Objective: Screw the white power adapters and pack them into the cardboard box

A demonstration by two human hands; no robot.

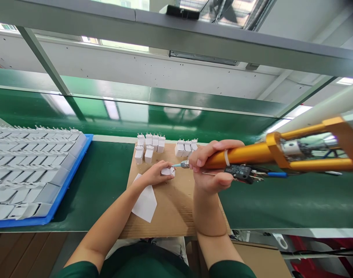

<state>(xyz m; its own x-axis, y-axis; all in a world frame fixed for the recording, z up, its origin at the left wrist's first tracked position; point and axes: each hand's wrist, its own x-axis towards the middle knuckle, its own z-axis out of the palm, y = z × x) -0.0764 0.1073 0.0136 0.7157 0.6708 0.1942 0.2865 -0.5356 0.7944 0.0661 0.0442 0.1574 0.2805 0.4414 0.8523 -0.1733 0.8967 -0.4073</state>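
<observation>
Gripping a small white piece, the left hand; clasped round the orange tool, the right hand.

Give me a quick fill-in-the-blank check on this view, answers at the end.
1. The right hand grips the orange tool, whose tip points toward the ____ hand.
2. The small part held at that tip is ____ in color.
3. The board beneath the work is brown ____.
4. The large tray at the side has a ____ rim.

Answers: left; white; cardboard; blue
</observation>
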